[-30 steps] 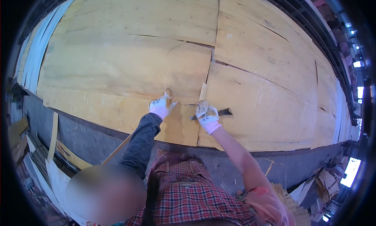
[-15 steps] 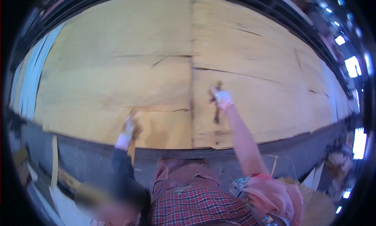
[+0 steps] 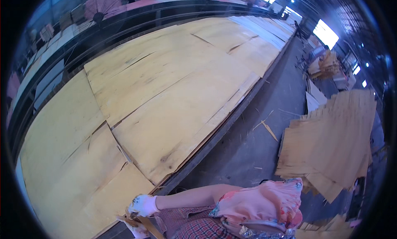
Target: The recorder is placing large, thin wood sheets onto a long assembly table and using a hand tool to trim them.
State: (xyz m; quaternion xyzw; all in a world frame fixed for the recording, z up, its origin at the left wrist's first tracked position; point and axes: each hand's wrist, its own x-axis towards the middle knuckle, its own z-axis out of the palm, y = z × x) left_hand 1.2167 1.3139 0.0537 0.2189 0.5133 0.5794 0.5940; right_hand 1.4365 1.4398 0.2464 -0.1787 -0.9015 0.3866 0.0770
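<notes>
My right hand (image 3: 143,206), in a white glove soiled at the fingers, is at the near edge of the veneer layer, its fingers curled. What lies inside them is hidden. Just below it is my left hand (image 3: 139,230), also gloved and partly cut off by the lower edge of the view. It is closed around a narrow wood veneer strip (image 3: 154,229), which slants down toward my lap. The two hands are close together. Large pale veneer sheets (image 3: 165,94) lie side by side on the long table, with dark splits and gaps along their joints.
The table's dark edge (image 3: 215,137) runs away to the far right. Beside it, thin veneer scraps (image 3: 269,130) lie on the grey floor (image 3: 244,148). A stack of brown veneer sheets (image 3: 326,139) stands at the right. Beyond the table is a large fan (image 3: 98,16).
My view has swung to the right along the table. My right hand has left the veneer surface and come back beside my left hand at the near edge.
</notes>
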